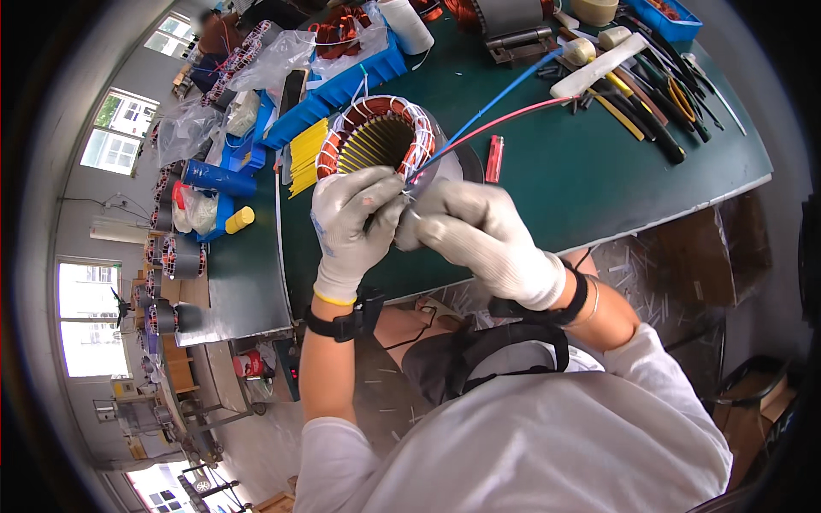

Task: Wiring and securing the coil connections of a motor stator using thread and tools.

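Observation:
A motor stator (330, 147) stands on the bench, its copper end winding laced with white cord and yellow strips lining the slots inside. Against its near rim my gloved left hand (355, 224) is closed, thumb and fingers pinched on the white lacing cord (410, 196). My gloved right hand (479, 231) is closed close beside it, fingertips also at the cord and slightly blurred. From the winding between my hands, a blue lead sleeve (505, 92) and a red lead sleeve (511, 114) run out to the upper right. The cord's ends are mostly hidden by the gloves.
On the green bench (599, 179) lie a red utility knife (494, 159), yellow strips (306, 158) and, at right, several hand tools (658, 103). Blue bins (342, 94) and a white thread spool (405, 27) stand at the back. A blue cylinder (219, 178) lies at left.

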Available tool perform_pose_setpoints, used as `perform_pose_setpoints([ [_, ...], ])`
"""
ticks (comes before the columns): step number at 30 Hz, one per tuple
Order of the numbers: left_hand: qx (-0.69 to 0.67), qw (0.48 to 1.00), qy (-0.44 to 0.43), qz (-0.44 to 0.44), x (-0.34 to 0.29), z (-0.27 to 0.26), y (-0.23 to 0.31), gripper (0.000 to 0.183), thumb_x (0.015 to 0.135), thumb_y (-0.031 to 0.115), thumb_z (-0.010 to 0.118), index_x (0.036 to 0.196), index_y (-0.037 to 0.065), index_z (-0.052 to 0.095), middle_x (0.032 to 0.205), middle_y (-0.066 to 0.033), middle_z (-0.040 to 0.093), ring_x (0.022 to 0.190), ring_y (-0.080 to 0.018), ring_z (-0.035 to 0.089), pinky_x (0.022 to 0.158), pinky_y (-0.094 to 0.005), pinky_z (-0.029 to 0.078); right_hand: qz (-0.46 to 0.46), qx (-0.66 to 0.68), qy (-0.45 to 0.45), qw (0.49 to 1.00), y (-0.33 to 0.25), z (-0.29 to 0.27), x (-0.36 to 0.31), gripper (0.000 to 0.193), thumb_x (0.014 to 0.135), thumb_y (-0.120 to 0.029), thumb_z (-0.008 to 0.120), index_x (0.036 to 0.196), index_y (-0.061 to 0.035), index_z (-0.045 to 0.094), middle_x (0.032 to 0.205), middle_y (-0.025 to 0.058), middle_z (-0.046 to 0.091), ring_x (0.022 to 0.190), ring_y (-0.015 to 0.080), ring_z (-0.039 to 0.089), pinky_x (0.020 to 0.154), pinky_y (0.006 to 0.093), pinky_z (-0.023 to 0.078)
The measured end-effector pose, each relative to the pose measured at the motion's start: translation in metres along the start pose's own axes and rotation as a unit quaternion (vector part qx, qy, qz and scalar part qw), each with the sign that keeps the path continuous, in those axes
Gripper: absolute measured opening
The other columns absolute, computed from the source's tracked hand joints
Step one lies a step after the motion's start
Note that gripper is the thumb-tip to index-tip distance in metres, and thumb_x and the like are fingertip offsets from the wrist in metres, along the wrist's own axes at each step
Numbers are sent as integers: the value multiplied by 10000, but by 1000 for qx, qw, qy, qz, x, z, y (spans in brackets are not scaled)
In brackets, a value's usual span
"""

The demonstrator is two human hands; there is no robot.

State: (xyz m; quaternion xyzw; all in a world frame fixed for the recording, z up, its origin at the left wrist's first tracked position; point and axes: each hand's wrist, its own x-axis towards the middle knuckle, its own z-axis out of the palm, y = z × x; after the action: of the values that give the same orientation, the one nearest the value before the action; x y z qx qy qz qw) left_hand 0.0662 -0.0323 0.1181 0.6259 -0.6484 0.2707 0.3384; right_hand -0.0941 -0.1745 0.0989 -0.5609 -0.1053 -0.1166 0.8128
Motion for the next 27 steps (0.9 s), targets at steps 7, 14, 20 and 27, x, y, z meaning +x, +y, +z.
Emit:
perform_pose_setpoints([
  [7,20,961,-275,37,26,-16,-27,318,718,152,700,1012,272,690,1388,-104,581,959,-308,661,792,-413,532,-1,-49,-9,999,42,-11,-7,216,1002,-145,519,1014,-1,679,949,49,631,664,84,592,600,241,502],
  [14,14,960,-279,15,22,-17,-29,307,738,192,703,1020,313,711,1207,-110,678,829,-294,707,706,-383,574,-80,-70,-10,994,21,-7,-8,172,974,-99,551,965,16,679,868,90,656,757,187,629,703,321,509],
  [20,-21,958,-285,19,26,-22,-32,255,783,189,744,1023,266,703,1080,-94,690,793,-294,686,698,-385,541,-58,-119,-31,991,59,-12,-2,188,992,-113,526,992,3,674,900,112,670,786,190,658,720,332,527],
  [27,-67,964,-92,-242,9,-2,14,436,792,166,771,1211,93,678,849,-103,714,728,-298,658,712,-411,501,-74,-180,-27,980,61,-1,5,185,966,-149,552,1010,-7,661,989,141,666,920,300,646,826,398,517],
])
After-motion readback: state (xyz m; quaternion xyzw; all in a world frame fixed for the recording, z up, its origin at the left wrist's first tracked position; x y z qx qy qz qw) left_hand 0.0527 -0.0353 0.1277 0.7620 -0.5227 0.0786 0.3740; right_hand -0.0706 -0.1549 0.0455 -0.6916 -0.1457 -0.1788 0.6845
